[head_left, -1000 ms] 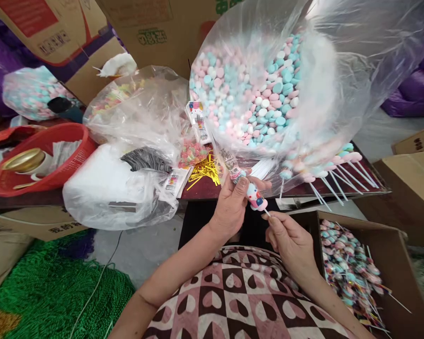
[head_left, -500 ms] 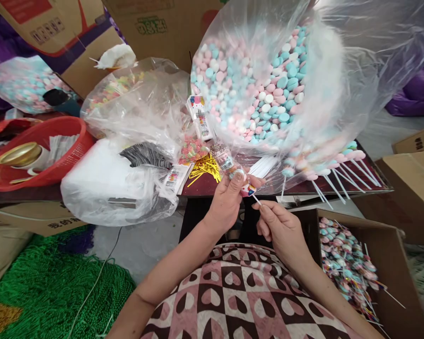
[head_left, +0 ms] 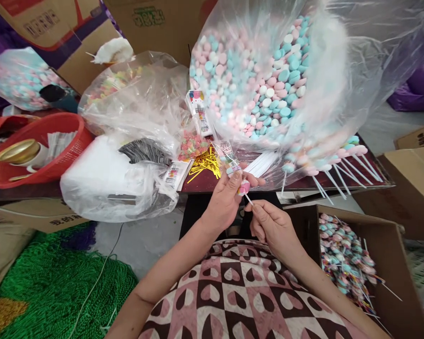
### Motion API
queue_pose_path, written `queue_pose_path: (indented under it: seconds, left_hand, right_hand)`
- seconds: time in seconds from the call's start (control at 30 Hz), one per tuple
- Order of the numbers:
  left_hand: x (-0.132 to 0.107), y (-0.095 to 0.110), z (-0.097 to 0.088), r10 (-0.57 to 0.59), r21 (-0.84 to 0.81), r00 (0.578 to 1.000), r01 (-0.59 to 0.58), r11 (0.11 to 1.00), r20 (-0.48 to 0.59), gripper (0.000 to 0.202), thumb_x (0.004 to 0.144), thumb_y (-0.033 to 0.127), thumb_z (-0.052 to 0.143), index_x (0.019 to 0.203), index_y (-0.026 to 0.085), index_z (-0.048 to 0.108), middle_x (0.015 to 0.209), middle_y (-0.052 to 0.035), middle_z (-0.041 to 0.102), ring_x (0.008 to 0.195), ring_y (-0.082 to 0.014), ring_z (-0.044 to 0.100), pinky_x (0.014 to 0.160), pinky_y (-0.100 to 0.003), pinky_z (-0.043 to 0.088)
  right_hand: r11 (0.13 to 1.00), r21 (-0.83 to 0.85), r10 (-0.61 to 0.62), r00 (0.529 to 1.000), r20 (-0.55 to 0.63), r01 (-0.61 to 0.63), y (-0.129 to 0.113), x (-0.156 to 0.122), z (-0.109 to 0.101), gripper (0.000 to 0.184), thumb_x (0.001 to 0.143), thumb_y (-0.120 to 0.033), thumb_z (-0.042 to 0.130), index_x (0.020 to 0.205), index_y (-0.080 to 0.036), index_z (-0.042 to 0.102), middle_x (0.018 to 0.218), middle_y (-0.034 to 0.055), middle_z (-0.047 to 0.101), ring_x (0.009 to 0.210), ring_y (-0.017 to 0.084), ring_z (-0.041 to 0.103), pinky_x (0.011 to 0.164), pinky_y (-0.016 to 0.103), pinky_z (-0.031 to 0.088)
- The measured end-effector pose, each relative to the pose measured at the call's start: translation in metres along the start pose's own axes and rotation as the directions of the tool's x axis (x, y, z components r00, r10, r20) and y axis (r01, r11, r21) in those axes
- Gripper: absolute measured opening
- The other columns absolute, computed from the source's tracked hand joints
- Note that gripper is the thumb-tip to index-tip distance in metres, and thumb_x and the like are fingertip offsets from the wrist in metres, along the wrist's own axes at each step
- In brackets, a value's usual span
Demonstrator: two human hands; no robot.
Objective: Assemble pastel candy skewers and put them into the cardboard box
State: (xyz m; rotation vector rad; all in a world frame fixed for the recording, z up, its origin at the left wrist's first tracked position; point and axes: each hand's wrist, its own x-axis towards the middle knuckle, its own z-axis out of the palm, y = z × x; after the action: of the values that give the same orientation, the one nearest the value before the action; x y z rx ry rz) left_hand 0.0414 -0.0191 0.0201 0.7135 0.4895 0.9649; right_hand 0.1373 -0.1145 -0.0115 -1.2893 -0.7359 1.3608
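Basket [head_left: 69, 148], red, stands at the left end of the counter [head_left: 198, 187]. White plastic bag [head_left: 88, 172] follows; folds obscure part of its contents. Gold ties [head_left: 205, 165] lie left of the hands. Left hand [head_left: 222, 202]: fingers clamped on the candy [head_left: 244, 188] at the counter's front edge; thumb and fingers hide much of it, and the printed wrapper [head_left: 225, 151] projects above. Right hand [head_left: 273, 226]: fingers pinched on the white stick [head_left: 248, 199], lower end concealed. Clear bag [head_left: 279, 80], behind, is cut off above; carton [head_left: 385, 245], below.
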Motion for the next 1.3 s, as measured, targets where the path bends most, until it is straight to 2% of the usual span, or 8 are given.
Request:
queue_pose_path:
  seconds: [0.2, 0.3, 0.43, 0.57, 0.7, 0.9, 1.07, 1.3]
  left_hand:
    - [-0.005, -0.006, 0.0, -0.079, -0.014, 0.997, 0.078, 0.997, 0.0, 0.042, 0.082, 0.056, 0.065, 0.106, 0.022, 0.057, 0.081, -0.0021, 0.066, 0.092, -0.0194, 0.068, 0.062, -0.023, 0.047]
    - [-0.007, -0.009, -0.006, -0.063, 0.021, 0.998, 0.063, 0.998, 0.024, 0.054, 0.081, 0.063, 0.061, 0.119, 0.025, 0.055, 0.096, -0.0052, 0.068, 0.097, -0.0208, 0.067, 0.078, -0.031, 0.051]
    - [-0.008, -0.014, -0.018, 0.105, 0.302, 0.994, -0.091, 0.949, -0.03, 0.047, 0.083, 0.043, 0.069, 0.124, 0.028, 0.051, 0.104, -0.002, 0.063, 0.096, -0.0149, 0.065, 0.093, -0.033, 0.047]
    - [-0.007, -0.014, -0.025, 0.32, 0.619, 0.947, -0.268, 0.738, 0.029, 0.023, 0.088, 0.033, 0.063, 0.11, 0.024, 0.06, 0.1, -0.0033, 0.064, 0.095, -0.0145, 0.061, 0.091, -0.03, 0.047]
    - [-0.004, -0.005, -0.024, 0.387, 0.801, 0.912, -0.33, 0.5, 0.134, 0.018, 0.091, 0.031, 0.057, 0.103, 0.023, 0.068, 0.098, -0.0056, 0.07, 0.094, -0.0172, 0.064, 0.087, -0.03, 0.048]
    - [0.0, 0.001, -0.021, 0.445, 0.925, 0.859, -0.35, 0.151, 0.252, 0.016, 0.089, 0.03, 0.059, 0.096, 0.022, 0.07, 0.093, -0.0074, 0.073, 0.088, -0.0192, 0.066, 0.086, -0.031, 0.047]
    - [0.002, 0.001, -0.02, 0.429, 0.942, 0.846, -0.335, -0.033, 0.316, 0.015, 0.09, 0.026, 0.054, 0.09, 0.02, 0.068, 0.086, -0.0085, 0.071, 0.082, -0.0199, 0.066, 0.081, -0.031, 0.046]
    - [0.006, 0.002, -0.018, 0.374, 0.921, 0.844, -0.328, -0.209, 0.385, 0.015, 0.091, 0.019, 0.047, 0.086, 0.02, 0.062, 0.081, -0.0074, 0.068, 0.078, -0.0197, 0.063, 0.076, -0.031, 0.043]
  right_hand:
    - [0.996, 0.036, -0.079, 0.997, -0.014, 0.079, -0.002, 0.006, 0.008, 0.028, 0.093, -0.047, 0.055, 0.089, -0.02, 0.061, 0.042, -0.0113, 0.038, 0.037, 0.006, 0.032, 0.043, 0.021, 0.034]
    - [0.989, 0.02, -0.144, 0.988, -0.062, 0.146, -0.005, 0.01, 0.006, 0.027, 0.094, -0.046, 0.054, 0.09, -0.02, 0.062, 0.043, -0.0107, 0.041, 0.037, 0.006, 0.035, 0.044, 0.02, 0.036]
    - [0.968, -0.137, -0.235, 0.952, -0.198, 0.21, -0.012, 0.012, -0.001, 0.026, 0.093, -0.044, 0.056, 0.097, -0.02, 0.064, 0.046, -0.0085, 0.048, 0.04, 0.007, 0.041, 0.041, 0.019, 0.033]
    - [0.934, -0.285, -0.284, 0.933, -0.22, 0.217, -0.015, 0.012, -0.003, 0.027, 0.092, -0.044, 0.056, 0.099, -0.02, 0.065, 0.048, -0.0075, 0.049, 0.041, 0.008, 0.043, 0.041, 0.02, 0.035]
    - [0.9, -0.364, -0.327, 0.922, -0.205, 0.239, -0.012, 0.011, -0.002, 0.029, 0.093, -0.044, 0.054, 0.103, -0.019, 0.066, 0.049, -0.007, 0.048, 0.041, 0.009, 0.043, 0.041, 0.021, 0.035]
    - [0.806, -0.527, -0.423, 0.885, -0.194, 0.27, -0.001, 0.012, -0.005, 0.032, 0.093, -0.04, 0.052, 0.111, -0.019, 0.068, 0.049, -0.0052, 0.05, 0.042, 0.011, 0.047, 0.043, 0.022, 0.038]
    - [0.742, -0.62, -0.453, 0.873, -0.182, 0.256, -0.001, 0.012, -0.005, 0.034, 0.093, -0.038, 0.051, 0.115, -0.018, 0.069, 0.049, -0.0033, 0.052, 0.042, 0.012, 0.049, 0.045, 0.025, 0.04]
    - [0.841, -0.486, -0.378, 0.902, -0.21, 0.239, -0.003, 0.012, -0.003, 0.037, 0.093, -0.041, 0.051, 0.118, -0.018, 0.068, 0.049, -0.0053, 0.05, 0.042, 0.01, 0.046, 0.042, 0.022, 0.038]
